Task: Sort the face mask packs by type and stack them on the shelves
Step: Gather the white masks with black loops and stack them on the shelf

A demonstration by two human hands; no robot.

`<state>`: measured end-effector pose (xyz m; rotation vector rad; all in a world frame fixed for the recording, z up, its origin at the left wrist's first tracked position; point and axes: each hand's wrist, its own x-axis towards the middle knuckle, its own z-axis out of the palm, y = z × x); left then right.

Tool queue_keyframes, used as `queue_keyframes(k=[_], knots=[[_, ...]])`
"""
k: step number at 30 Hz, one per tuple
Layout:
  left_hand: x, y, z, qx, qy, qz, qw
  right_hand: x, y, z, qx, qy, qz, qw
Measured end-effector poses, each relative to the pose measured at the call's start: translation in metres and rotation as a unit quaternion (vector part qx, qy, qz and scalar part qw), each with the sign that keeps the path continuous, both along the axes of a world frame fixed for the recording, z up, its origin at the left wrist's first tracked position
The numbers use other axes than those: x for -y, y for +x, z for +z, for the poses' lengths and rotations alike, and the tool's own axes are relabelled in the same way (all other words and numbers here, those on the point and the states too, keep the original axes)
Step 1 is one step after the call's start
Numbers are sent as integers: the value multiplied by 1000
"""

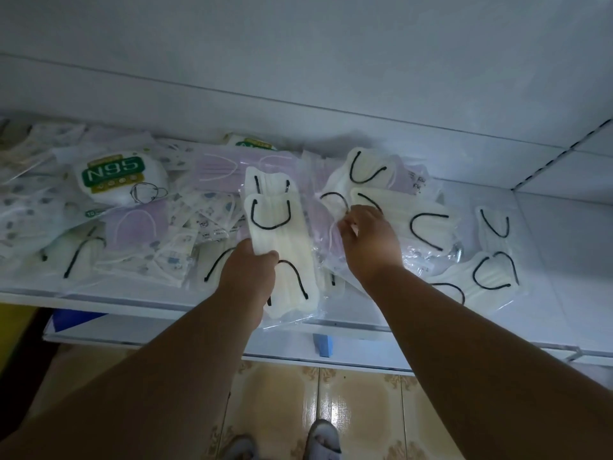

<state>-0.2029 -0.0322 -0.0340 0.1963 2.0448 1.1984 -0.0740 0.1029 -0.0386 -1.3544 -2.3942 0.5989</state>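
My left hand [247, 275] grips a small stack of cream mask packs with black ear loops [277, 234] above the shelf's front edge. My right hand [370, 239] pinches the edge of another clear-wrapped pack [331, 207] in the pile just to the right. More cream packs with black loops [428, 227] lie at the right, and one [491, 277] sits near the front right. Purple mask packs [229, 167], printed white packs [205, 214] and an N95 pack [116, 177] lie mixed at the left.
The white shelf [132, 303] runs across the view, with a bare stretch at its right end [564, 247] and a white wall behind. A lower shelf [365, 353] sticks out below, with a blue object [323, 345] on it. Tiled floor and my sandalled feet [323, 436] show underneath.
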Motion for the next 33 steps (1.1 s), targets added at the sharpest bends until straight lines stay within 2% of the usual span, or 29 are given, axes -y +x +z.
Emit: queue_keyframes(k=[2, 4, 6, 8, 10, 13, 16, 18, 26, 28, 30, 32, 33], knots=[[0, -1, 3, 5, 3, 4, 1000, 10, 0, 8, -60, -43, -21, 997], [1, -2, 10, 58, 28, 42, 997, 24, 1, 12, -82, -71, -1, 994], [1, -4, 18, 200, 99, 87, 971, 44, -1, 14, -72, -63, 111, 989], [2, -8, 19, 283, 115, 87, 948, 60, 3, 9, -45, -43, 256, 965], [6, -9, 15, 255, 81, 51, 962, 64, 9, 4, -32, -43, 308, 950], [8, -6, 3, 130, 22, 31, 991, 47, 16, 2, -4, -5, 213, 977], [7, 5, 8, 71, -4, 31, 997, 17, 14, 1, 181, 56, 134, 973], [6, 11, 2, 57, -3, 31, 998, 1, 12, 0, 241, 69, 119, 961], [18, 19, -2, 52, 26, 37, 998, -14, 4, 3, 338, 126, 118, 925], [21, 22, -4, 45, 28, 51, 997, -10, 4, 8, 321, 126, 112, 932], [23, 26, -4, 27, 21, 53, 998, -5, 9, 17, 256, 99, 80, 958], [25, 30, -1, 5, 20, 49, 999, -1, 17, 32, 115, 4, 9, 993], [26, 32, 2, -3, 19, 44, 999, 2, 22, 39, 30, -75, -27, 996]])
